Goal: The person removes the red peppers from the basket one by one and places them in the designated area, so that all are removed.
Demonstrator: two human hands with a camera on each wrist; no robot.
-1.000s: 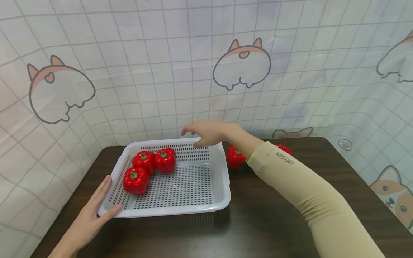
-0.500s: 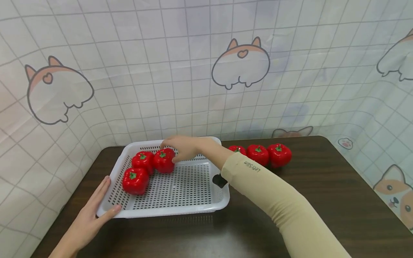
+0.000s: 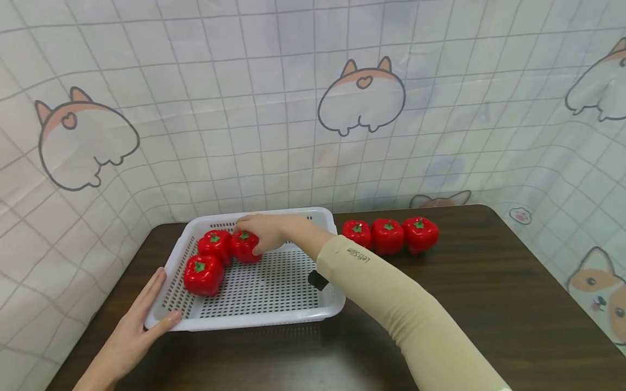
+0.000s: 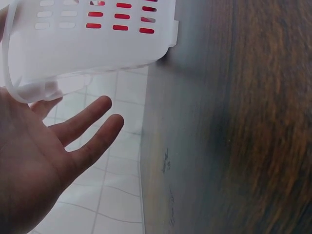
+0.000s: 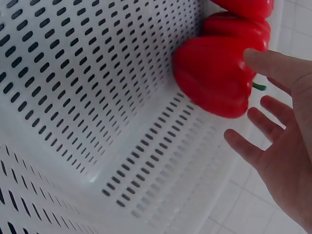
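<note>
A white perforated plastic basket [image 3: 274, 317] holds three red bell peppers. My left hand [image 3: 124, 336] rests against its near left corner, thumb along the front rim and straight fingers along the left side. In the left wrist view, two fingers of that hand [image 4: 36, 161] reach past the basket wall [image 4: 92, 51], touching nothing. My right hand [image 3: 268, 232] reaches into the basket and holds the rightmost bell pepper [image 3: 240, 248] between thumb and fingers. In the right wrist view, the thumb of my right hand [image 5: 280, 141] lies on that pepper's top edge, while three fingers spread beyond it.
Two more bell peppers, one at the back [image 3: 214, 243] and one nearer [image 3: 202, 277], sit at the basket's left. Right of the basket, three bell peppers [image 3: 388, 237] stand in a row on the dark wooden table [image 3: 489, 293]. A patterned cloth [image 3: 220, 108] hangs behind.
My right hand has come down leftward from above the basket's back rim onto the rightmost pepper inside. The row at right has come into view. My left hand stays at the corner.
</note>
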